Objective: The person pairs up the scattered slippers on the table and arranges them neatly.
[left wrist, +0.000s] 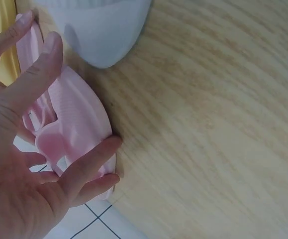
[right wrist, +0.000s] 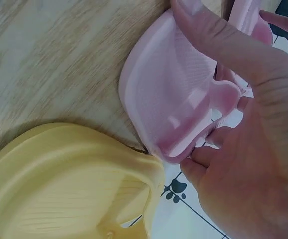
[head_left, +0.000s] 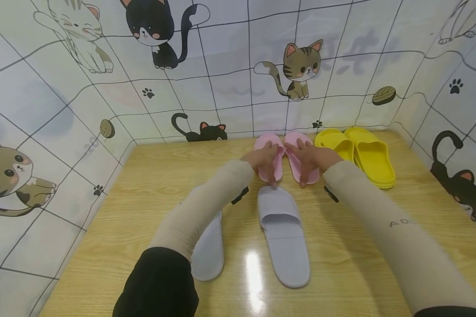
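A pair of pink slippers stands side by side against the back wall, toes toward it. My left hand (head_left: 265, 158) spans the left pink slipper (left wrist: 84, 109), thumb by its heel end and fingers over the toe strap and outer edge. My right hand (head_left: 312, 157) holds the right pink slipper (right wrist: 163, 94) lengthwise, its thumb at the heel and the fingertips bent at the toe rim. Both slippers lie flat on the wooden surface (head_left: 143, 185). Just right of them are the yellow slippers (head_left: 374, 160), the nearer one touching the right pink slipper in the right wrist view.
Nearer to me lies one white slipper (head_left: 287, 246), its toe close to the pink pair. Another white slipper (head_left: 208, 257) is partly hidden under my left sleeve (head_left: 206, 204). Tiled walls with cartoon cats (head_left: 301, 68) enclose the back and both sides.
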`<state>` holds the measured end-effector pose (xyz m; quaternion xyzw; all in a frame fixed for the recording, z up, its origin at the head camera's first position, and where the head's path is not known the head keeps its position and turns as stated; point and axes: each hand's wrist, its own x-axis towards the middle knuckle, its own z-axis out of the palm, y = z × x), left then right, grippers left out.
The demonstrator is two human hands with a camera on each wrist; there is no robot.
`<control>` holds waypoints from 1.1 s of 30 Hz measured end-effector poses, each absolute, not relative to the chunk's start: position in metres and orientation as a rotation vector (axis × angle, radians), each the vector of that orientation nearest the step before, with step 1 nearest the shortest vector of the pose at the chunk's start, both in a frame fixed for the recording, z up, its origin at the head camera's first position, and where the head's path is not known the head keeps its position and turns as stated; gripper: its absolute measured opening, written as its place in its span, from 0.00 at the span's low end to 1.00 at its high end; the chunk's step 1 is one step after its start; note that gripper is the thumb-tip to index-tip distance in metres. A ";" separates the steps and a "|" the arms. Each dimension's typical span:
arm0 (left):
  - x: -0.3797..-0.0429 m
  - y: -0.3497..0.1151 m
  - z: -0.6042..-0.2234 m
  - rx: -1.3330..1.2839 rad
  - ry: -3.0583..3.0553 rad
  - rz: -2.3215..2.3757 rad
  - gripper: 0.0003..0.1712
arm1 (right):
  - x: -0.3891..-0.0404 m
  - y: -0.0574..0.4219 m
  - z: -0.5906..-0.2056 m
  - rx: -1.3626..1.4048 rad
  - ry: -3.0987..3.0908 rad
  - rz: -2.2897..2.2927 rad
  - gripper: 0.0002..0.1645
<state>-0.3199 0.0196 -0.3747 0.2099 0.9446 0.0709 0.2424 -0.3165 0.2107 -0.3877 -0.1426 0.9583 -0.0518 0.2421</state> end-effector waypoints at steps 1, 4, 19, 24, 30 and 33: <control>-0.319 0.019 -0.375 0.575 2.588 0.220 0.76 | -0.316 0.210 -0.388 -0.392 2.625 -0.143 0.86; -0.317 0.018 -0.378 0.607 2.612 0.258 0.75 | -0.316 0.211 -0.389 -0.408 2.648 -0.139 0.86; -0.313 0.017 -0.385 0.665 2.673 0.253 0.74 | -0.319 0.214 -0.392 -0.501 2.668 -0.139 0.86; -0.317 0.014 -0.380 0.636 2.605 0.396 0.73 | -0.321 0.216 -0.389 -0.466 2.670 -0.147 0.88; -0.327 -0.005 -0.376 0.634 2.527 0.429 0.79 | -0.317 0.219 -0.374 -0.578 2.682 -0.274 0.82; -0.329 -0.025 -0.368 0.668 2.519 0.445 0.79 | -0.310 0.222 -0.361 -0.609 2.709 -0.359 0.73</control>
